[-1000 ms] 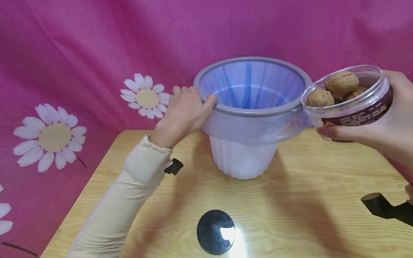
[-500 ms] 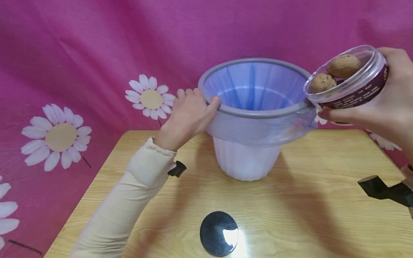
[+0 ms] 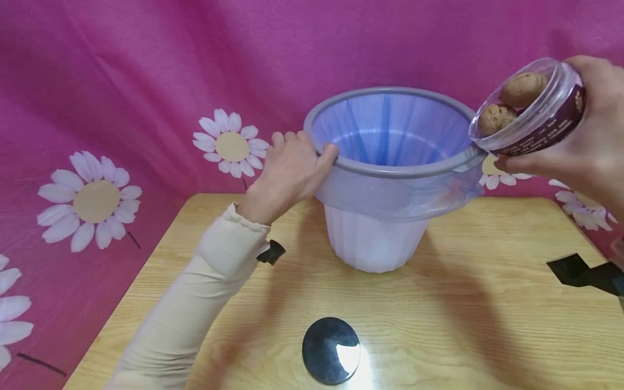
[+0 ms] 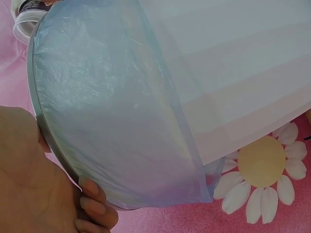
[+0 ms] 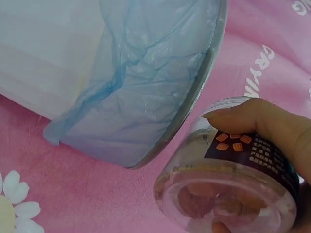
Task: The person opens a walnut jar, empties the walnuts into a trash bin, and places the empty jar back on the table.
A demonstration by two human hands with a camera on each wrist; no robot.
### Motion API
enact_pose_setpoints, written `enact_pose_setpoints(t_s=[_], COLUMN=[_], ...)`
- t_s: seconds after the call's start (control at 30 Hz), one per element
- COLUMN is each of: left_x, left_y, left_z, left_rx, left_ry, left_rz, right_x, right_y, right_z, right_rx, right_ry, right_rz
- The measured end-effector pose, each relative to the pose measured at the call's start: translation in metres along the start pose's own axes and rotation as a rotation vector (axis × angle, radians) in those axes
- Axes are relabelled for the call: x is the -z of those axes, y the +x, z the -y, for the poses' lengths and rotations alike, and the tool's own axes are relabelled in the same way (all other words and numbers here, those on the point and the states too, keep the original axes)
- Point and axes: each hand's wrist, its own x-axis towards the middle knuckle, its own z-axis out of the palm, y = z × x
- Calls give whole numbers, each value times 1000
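Note:
A white trash can (image 3: pixel 375 241) with a grey rim (image 3: pixel 390 172) stands on the table, lined with a thin blue plastic bag (image 3: pixel 400 200) folded over its outside. My left hand (image 3: pixel 290 176) grips the rim at its left side, fingers curled over the edge. My right hand (image 3: pixel 597 119) holds a clear plastic jar (image 5: pixel 228 194) with a dark label around its side. In the head view the jar tilts toward the can, its mouth overlapping the rim's right side. Walnuts (image 3: pixel 524 89) show inside the jar. Its bottom faces the right wrist camera.
A round black lid (image 3: pixel 331 351) lies near the front of the wooden table (image 3: pixel 234 325). Behind the table hangs a magenta cloth (image 3: pixel 312 43) printed with white daisies. Black wrist mounts (image 3: pixel 585 273) show at both arms.
My right hand has lifted the jar and tipped it more steeply toward the trash can. My left hand keeps its grip on the rim. The head view has shifted slightly.

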Motion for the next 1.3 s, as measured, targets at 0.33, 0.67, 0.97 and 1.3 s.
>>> enact_pose_setpoints(t_s=[0.33,0.67,0.97,1.3], left_x=[0,0,0,-1], left_y=[1,1,2,2], left_z=[-1,-2,-2,-2], left_rx=[-12,-2,7,8], left_ry=[16,19,25,21], left_rz=[-2,0,10,19], right_x=[1,0,-1,0], right_y=[7,8,13,22], right_z=[7,10,7,4], right_rx=[14,51,121,138], right_ry=[-100,-96,-149,-242], right_rz=[41,50,36,97])
